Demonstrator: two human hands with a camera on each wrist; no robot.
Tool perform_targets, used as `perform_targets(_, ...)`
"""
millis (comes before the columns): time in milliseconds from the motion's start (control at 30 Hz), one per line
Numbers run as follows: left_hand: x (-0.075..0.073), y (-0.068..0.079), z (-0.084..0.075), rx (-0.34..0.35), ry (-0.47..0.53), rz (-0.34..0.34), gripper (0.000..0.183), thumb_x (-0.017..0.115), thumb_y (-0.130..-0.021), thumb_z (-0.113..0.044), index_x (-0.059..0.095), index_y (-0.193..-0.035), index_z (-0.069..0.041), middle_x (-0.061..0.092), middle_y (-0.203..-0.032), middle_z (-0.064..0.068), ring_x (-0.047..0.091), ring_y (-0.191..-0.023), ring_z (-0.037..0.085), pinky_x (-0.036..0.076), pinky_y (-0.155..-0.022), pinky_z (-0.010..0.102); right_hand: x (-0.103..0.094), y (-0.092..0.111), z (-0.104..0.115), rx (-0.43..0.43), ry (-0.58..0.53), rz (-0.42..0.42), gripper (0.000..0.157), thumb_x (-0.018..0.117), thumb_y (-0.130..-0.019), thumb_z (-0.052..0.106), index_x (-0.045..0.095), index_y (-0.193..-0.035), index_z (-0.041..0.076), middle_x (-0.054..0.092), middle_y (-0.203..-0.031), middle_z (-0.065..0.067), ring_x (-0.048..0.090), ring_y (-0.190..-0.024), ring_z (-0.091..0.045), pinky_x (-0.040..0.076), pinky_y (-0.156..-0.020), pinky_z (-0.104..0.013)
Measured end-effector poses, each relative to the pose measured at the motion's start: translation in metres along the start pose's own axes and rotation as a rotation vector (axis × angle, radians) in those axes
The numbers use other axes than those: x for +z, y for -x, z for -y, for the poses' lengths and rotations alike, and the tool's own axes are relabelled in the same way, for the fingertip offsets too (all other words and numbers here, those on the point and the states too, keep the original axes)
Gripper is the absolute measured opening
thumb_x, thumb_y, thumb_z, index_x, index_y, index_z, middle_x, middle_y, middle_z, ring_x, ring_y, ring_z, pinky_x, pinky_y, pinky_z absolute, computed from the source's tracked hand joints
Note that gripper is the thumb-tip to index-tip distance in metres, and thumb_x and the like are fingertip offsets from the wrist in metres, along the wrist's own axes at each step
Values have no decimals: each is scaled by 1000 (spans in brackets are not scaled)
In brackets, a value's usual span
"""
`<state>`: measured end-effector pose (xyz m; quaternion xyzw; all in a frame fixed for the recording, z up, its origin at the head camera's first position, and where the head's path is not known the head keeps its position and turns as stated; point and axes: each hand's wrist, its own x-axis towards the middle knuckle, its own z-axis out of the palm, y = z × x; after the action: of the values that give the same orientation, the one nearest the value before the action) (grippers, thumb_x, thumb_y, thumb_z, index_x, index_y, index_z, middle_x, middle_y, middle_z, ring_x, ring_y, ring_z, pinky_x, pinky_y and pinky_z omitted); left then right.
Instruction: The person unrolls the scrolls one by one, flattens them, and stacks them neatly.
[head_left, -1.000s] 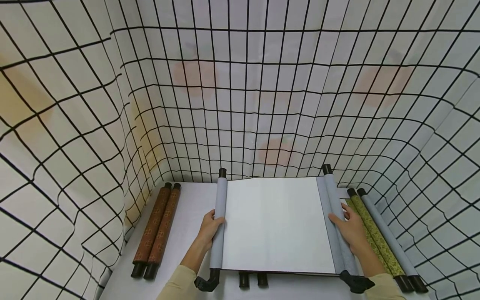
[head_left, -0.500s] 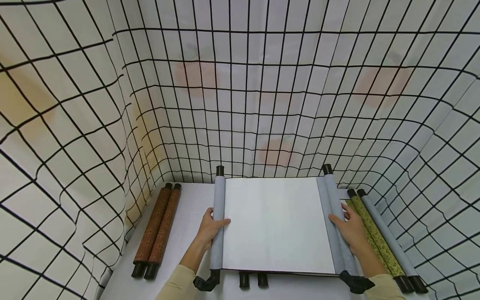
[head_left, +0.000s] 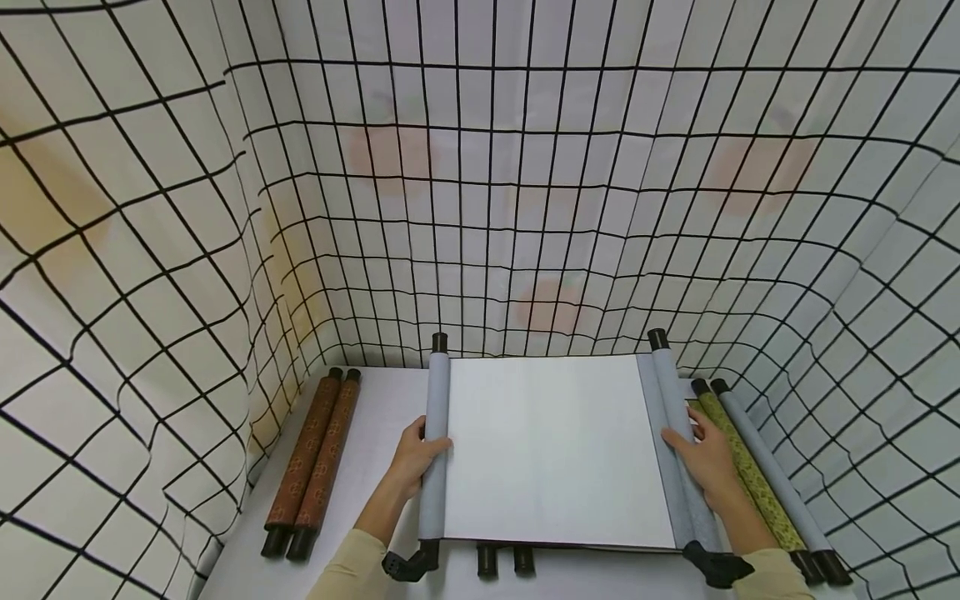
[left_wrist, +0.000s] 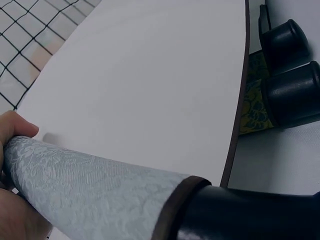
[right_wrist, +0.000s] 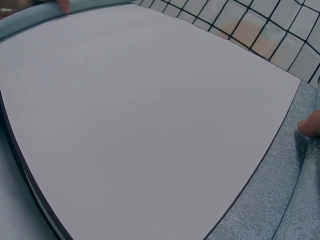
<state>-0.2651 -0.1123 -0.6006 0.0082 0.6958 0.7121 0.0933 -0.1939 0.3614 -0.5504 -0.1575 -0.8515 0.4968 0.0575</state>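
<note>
A partly unrolled scroll (head_left: 558,450) with blank white paper is spread between my hands, raised over the table. Its two ends are light blue-grey brocade rolls with black knobs. My left hand (head_left: 415,457) grips the left roll (head_left: 437,400), thumb on top near the paper's edge, fingers behind it. On the other side my right hand (head_left: 705,462) holds the right roll (head_left: 671,400), its thumb lying over the brocade. In the left wrist view, the left roll (left_wrist: 100,185) fills the lower part, with the hand at its far end. The right thumb (right_wrist: 310,124) shows at the right wrist view's edge.
Two rust-brown patterned rolls (head_left: 315,450) lie at the table's left. At the right are a green patterned roll (head_left: 757,467) and a blue-grey roll (head_left: 780,475). Black knobs (head_left: 523,560) of a yellow-green scroll stick out underneath the paper. Gridded cloth walls (head_left: 480,208) surround the table.
The left roll's top has shifted slightly left and the right roll's top slightly right. My left thumb reached onto the paper half a second ago and is now drawn back to the roll's edge.
</note>
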Motion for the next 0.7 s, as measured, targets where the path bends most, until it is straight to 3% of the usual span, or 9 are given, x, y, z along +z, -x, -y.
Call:
perform_targets(167,-2,1,-2,-9,9,-9,57,73,-91,-5,50,-141,10,55,-125,24,57,-106,38,51,-83,46,-3,0,1,-18,-9,6,85,68,-101,38,23,-163,0,41,-149,-35,56,-115,-44,49,-76,-37)
perform_targets(467,-6,1,-5,-5,-15,-43,56,71,-92,-4,49,-142,11,58,-125,23,59,-105,35,52,-83,45,-8,0,-1,35,13,12,90,66,-101,44,17,-164,2,33,-157,-34,49,-126,-46,46,-86,-46)
perform_targets(700,-2,-2,-2,-52,-29,-103,59,64,-91,-8,46,-146,7,56,-132,24,54,-115,38,45,-93,51,-7,0,-4,4,10,-10,87,68,-101,43,23,-163,0,38,-154,-33,54,-120,-44,48,-79,-37)
